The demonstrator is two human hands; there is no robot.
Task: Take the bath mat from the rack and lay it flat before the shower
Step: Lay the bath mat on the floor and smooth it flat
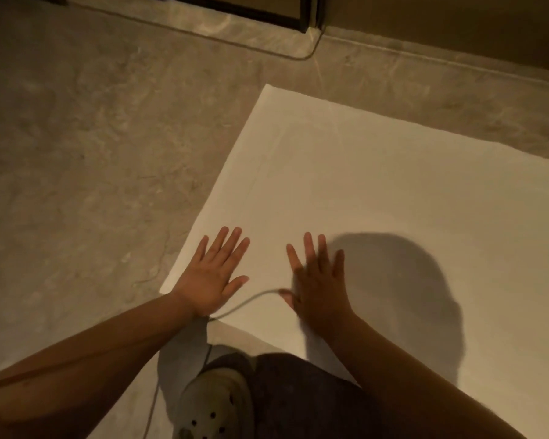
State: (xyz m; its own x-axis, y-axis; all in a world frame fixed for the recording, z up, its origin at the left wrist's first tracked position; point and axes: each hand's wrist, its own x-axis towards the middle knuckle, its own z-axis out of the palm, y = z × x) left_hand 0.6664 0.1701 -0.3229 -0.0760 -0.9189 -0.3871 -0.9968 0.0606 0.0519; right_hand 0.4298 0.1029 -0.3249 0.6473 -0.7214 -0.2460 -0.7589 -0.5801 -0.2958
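Observation:
The white bath mat lies spread flat on the marble floor, reaching from the middle of the view off the right edge. My left hand rests palm down near the mat's near-left corner, fingers straight and spread. My right hand lies palm down beside it on the mat, fingers straight too. Both hands hold nothing. A head-shaped shadow falls on the mat to the right of my right hand.
The raised stone shower threshold with a dark door frame runs along the top. A wall base runs at top right. A thin grey cord hangs between my hands. My foot in a pale clog stands by the mat's near edge.

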